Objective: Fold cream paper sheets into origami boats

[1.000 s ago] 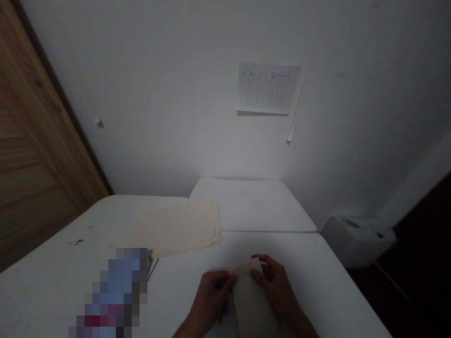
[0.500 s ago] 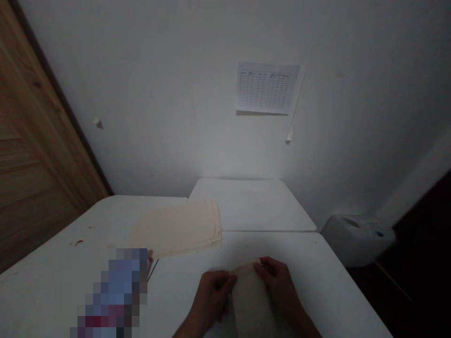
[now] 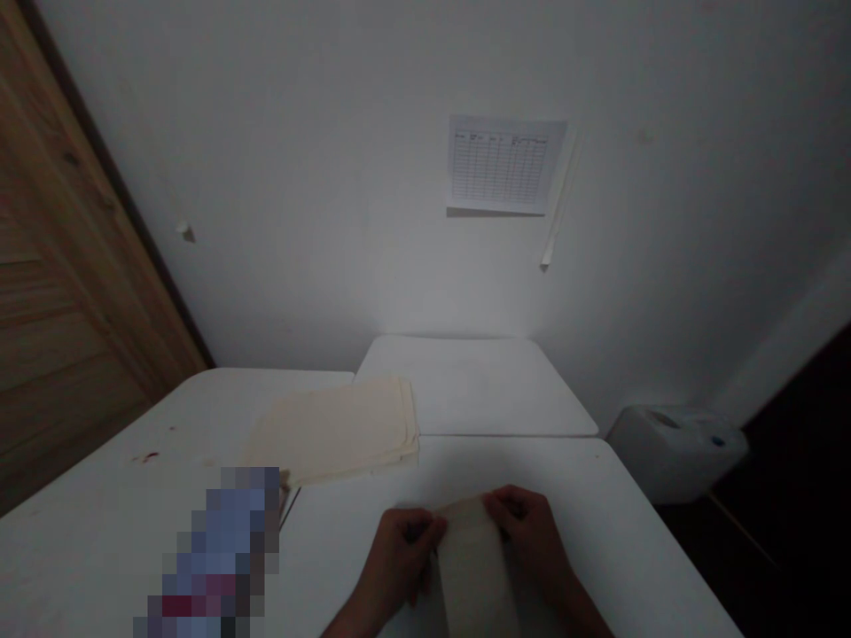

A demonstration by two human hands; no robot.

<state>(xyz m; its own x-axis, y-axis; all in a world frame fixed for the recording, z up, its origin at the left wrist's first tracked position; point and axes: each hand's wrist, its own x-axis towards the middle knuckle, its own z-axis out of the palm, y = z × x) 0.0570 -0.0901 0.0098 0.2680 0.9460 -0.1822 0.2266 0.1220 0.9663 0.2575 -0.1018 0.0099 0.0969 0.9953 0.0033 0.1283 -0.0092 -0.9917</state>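
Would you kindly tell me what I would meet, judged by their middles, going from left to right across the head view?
Brown wooden panel, flat stacked cream sheets, bare left hand, flat beige oblong piece, bare right hand, white boxy container.

Near edge cutting off beige piece (image 3: 475,567); L hand (image 3: 402,554) & R hand (image 3: 530,532) hiding its far corners; pixelation masking near-L obj. (image 3: 219,540); chart (image 3: 502,167) txt looking illegible.

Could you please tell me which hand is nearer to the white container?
Right. The right hand is left of the white container, at the far right corner of the beige piece; the left hand is farther left, at its far left corner.
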